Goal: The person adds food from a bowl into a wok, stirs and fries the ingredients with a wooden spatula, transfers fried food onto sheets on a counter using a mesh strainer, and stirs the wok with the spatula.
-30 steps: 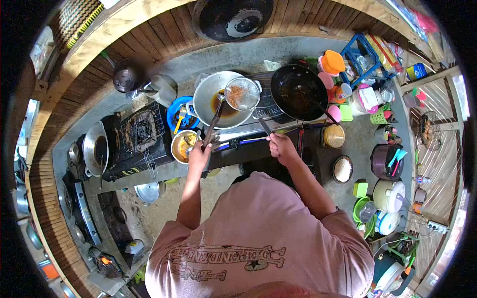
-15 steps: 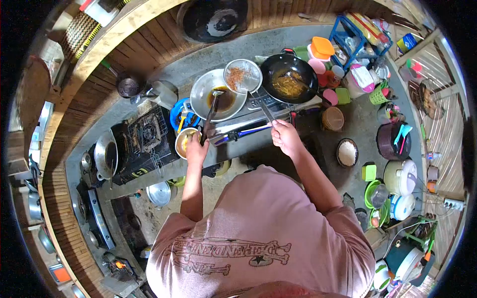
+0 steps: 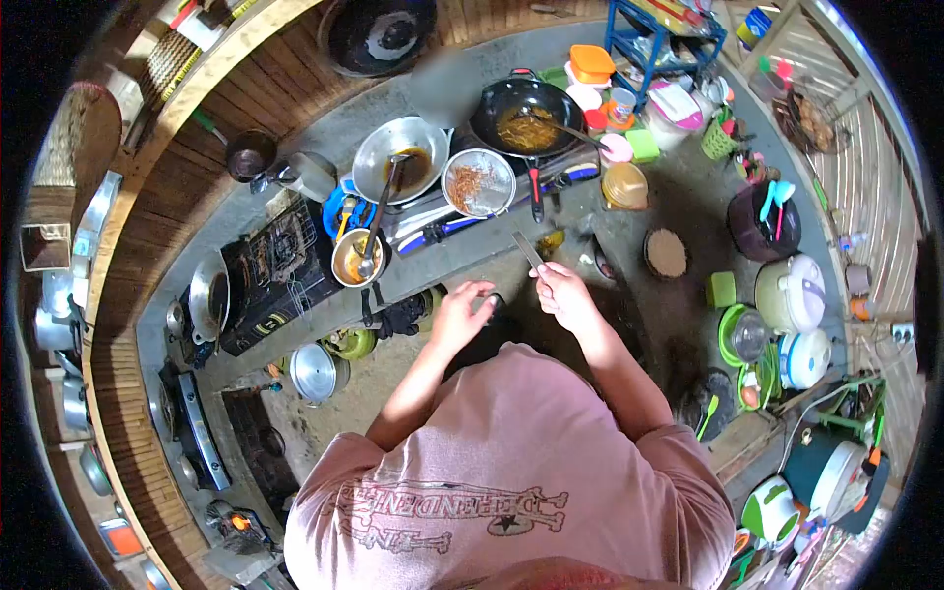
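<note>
My right hand (image 3: 562, 295) grips the handle of a round mesh strainer (image 3: 497, 185). Brown fried shreds (image 3: 466, 183) lie in the strainer, which is over the stove's front, between the metal pan and the black wok. My left hand (image 3: 462, 315) is empty, its fingers apart and slightly bent, left of the strainer handle. Brown liquid sits in the metal pan (image 3: 370, 167). A dark-handled utensil (image 3: 380, 218) spans from that pan to a small bowl (image 3: 344, 264). The black wok (image 3: 487, 120) contains yellowish shreds in oil and a spatula (image 3: 575, 133).
A blue container (image 3: 331, 211) with a yellow-handled utensil stands beside the pan. Left of it is a black stove (image 3: 280, 261). Tubs, a blue rack (image 3: 644, 59) and a lidded round container (image 3: 626, 185) occupy the right side. A lidded pot (image 3: 313, 372) stands below the counter.
My left hand has left the small bowl and utensil and moved right, towards my right hand. The strainer has come nearer to me, away from above the pan and wok edges. The view has shifted.
</note>
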A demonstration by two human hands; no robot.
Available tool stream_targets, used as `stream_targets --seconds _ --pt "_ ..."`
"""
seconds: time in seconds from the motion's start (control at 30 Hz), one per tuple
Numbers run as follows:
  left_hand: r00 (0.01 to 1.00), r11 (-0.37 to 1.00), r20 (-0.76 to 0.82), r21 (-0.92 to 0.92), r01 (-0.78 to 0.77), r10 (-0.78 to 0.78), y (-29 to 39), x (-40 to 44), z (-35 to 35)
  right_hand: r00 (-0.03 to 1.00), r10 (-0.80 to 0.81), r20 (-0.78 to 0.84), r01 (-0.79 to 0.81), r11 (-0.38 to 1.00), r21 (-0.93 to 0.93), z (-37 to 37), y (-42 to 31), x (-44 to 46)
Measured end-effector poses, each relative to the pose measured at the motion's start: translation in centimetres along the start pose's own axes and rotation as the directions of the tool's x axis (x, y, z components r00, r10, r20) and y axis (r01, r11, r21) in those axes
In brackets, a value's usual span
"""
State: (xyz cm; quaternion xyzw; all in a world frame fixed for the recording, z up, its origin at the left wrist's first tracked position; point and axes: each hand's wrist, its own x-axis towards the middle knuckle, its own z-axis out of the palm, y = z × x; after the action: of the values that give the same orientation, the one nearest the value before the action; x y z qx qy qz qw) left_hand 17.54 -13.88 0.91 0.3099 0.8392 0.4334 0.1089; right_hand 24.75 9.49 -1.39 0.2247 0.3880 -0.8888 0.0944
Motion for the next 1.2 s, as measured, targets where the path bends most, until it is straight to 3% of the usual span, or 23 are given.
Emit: stream_targets --seconds 0.1,0.23,0.4,0.43,0.47,0.6,0.87,1.0,1.1,1.2 --pt "0.99 0.997 0.138 -0.068 -0.02 0.03 2.3 -2.1 1.7 0.998 -0.043 -0.044 0.042 0.999 -0.02 -1.5 1.9 -4.6" --pt "0.944 0.97 0.266 -0.192 -0.147 0.196 3.8 -3.9 3.6 0.984 -0.102 -0.147 0.11 0.993 0.047 -1.8 4.6 -10.7" --pt "0.813 0.911 0.442 -0.328 -0.248 0.38 3.9 -5.9 5.2 0.918 -0.201 -0.343 0.236 0.97 0.063 -0.6 9.6 -17.1" --pt "0.776 0.873 0.448 -0.413 -0.261 0.444 3.7 -6.4 5.7 0.894 -0.224 -0.388 0.274 0.958 0.08 -0.1 10.8 -18.4" --pt "0.742 0.931 0.584 -0.334 -0.15 0.329 6.1 -7.1 4.4 0.87 -0.24 -0.43 0.311 0.945 0.1 0.6 12.2 -19.6" --pt "0.593 0.868 0.647 -0.448 -0.212 0.479 6.2 -9.9 5.7 0.753 -0.271 -0.6 0.449 0.878 0.167 2.8 18.1 -24.2" --pt "0.256 0.912 0.876 -0.402 -0.082 0.409 6.1 -19.0 9.6 0.502 -0.278 -0.819 0.698 0.689 0.194 6.5 31.3 -35.0" --pt "0.018 0.879 0.903 -0.412 -0.238 0.429 9.5 -23.5 10.6 0.381 -0.248 -0.891 0.775 0.61 0.162 8.8 36.4 -39.7" --pt "-0.132 0.863 0.891 -0.453 -0.222 0.434 11.7 -27.3 12.3 0.287 -0.214 -0.934 0.829 0.544 0.131 10.3 40.1 -42.6" --pt "-0.238 0.783 0.849 -0.527 -0.332 0.471 14.9 -31.7 14.0 0.225 -0.175 -0.958 0.873 0.473 0.119 10.8 43.8 -46.2"
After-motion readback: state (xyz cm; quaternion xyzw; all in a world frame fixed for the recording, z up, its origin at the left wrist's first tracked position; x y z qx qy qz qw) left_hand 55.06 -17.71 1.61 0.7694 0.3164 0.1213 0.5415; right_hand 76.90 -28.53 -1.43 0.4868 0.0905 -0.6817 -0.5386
